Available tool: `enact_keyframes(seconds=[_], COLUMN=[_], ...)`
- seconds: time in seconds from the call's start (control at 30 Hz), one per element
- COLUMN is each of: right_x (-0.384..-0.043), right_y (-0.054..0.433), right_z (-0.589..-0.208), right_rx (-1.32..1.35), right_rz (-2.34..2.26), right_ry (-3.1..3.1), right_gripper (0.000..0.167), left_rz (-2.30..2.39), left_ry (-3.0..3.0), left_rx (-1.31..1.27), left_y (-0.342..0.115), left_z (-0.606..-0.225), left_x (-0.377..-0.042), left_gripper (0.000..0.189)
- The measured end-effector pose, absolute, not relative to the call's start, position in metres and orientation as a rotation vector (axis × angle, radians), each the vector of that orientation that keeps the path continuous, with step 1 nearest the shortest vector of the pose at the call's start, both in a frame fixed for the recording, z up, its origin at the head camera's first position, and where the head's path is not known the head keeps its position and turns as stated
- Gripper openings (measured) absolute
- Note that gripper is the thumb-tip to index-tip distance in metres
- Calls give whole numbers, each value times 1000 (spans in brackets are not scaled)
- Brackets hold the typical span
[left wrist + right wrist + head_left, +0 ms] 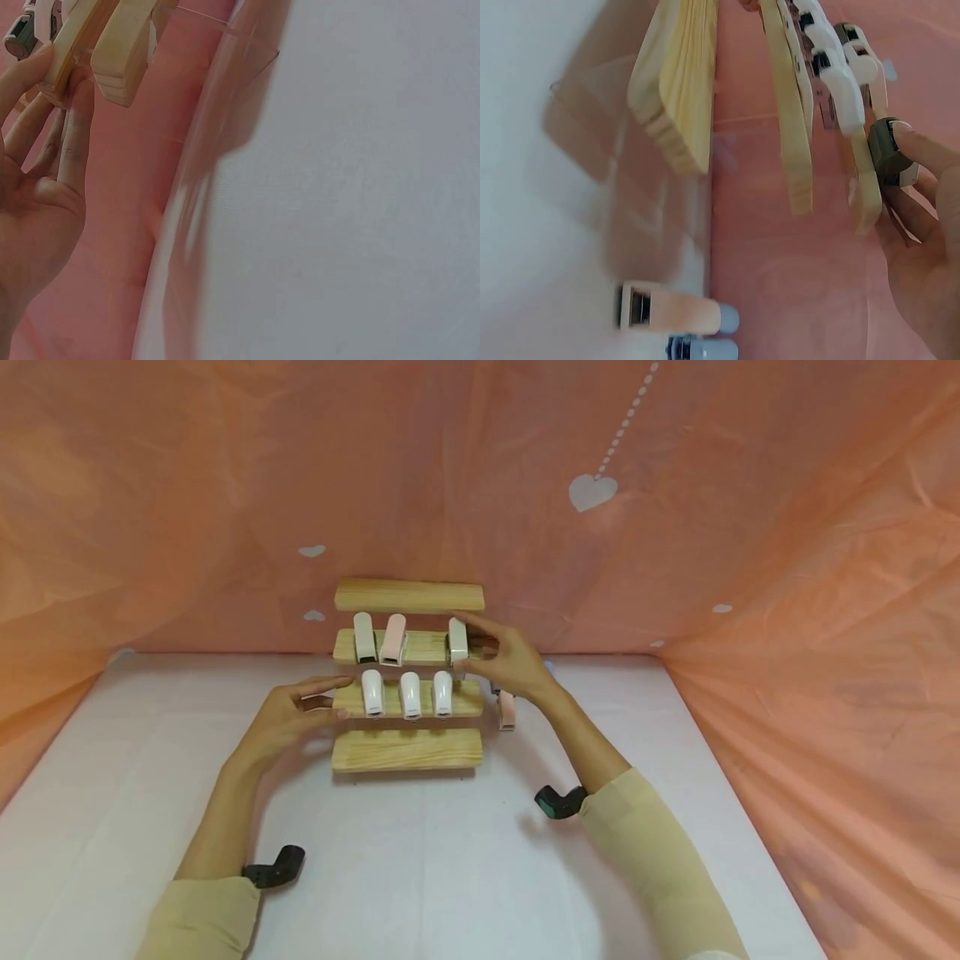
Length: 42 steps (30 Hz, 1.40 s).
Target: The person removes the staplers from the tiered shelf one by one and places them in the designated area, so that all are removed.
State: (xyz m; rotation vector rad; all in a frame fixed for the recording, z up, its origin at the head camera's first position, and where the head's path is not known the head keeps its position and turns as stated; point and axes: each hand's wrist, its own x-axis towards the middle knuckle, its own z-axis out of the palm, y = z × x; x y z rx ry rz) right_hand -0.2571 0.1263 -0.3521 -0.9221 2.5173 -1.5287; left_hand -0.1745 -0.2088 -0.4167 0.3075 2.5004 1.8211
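Note:
A tiered rack of pale wooden planks stands at the back of the table. My left hand pinches the left end of the third plank, thumb on one side and fingers on the other. On the second plank's right end, my right hand grips a small grey-and-white stapler between thumb and fingers; its dark grey-green end shows in the right wrist view. A pale stapler and a pink stapler sit further left there. White staplers line the plank below.
To the right of the rack, partly behind my right hand, a peach stapler and a blue stapler lie on the white table. Pink-orange cloth hangs behind and at both sides. The top plank is bare.

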Motion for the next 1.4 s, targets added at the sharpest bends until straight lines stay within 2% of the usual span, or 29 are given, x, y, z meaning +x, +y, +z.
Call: enact_keyframes(seconds=[0.8, 1.07, 1.4], right_x=[-249, -223, -234], right_y=[187, 199, 216], right_z=[-360, -357, -404], right_rx=[-810, -734, -690], right_rz=[-1542, -1518, -1608], right_ry=[2512, 2557, 2511], right_gripper=[71, 66, 65], left_rz=[1756, 1810, 1759], left_ry=[2540, 2480, 2522], left_rx=[245, 292, 267], left_y=[-212, -210, -211], left_z=[-416, -424, -417], left_x=[-175, -174, -173], left_gripper=[55, 54, 54])
